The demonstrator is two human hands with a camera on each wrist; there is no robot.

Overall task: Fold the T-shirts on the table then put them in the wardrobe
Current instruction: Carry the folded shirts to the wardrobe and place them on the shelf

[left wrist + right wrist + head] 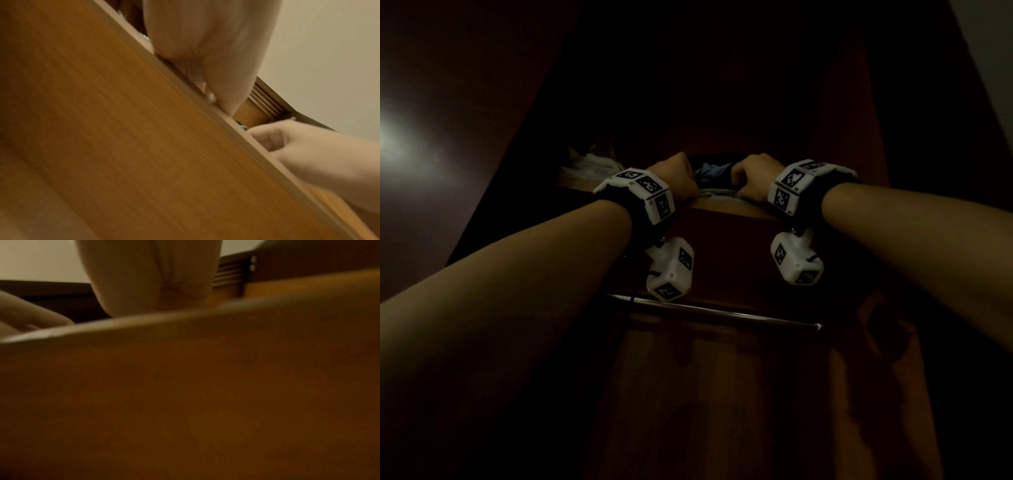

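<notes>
Reaching up, you set both hands on folded T-shirts (pixel 717 192) on the wardrobe's top shelf (pixel 726 207).
Your left hand (pixel 676 180) and right hand (pixel 755 180) flank the pile; fingers curl, grip unclear.

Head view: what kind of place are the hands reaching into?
Most likely an open wardrobe: a wooden shelf with folded clothes between both hands, and a metal hanging rail below it.

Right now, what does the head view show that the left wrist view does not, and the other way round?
Only the head view shows the folded clothes on the shelf, the metal hanging rail below and both wrist trackers. Only the left wrist view shows the shelf's wooden underside in bright light and the pale wall. Both show the left hand and right hand at the shelf edge.
</notes>
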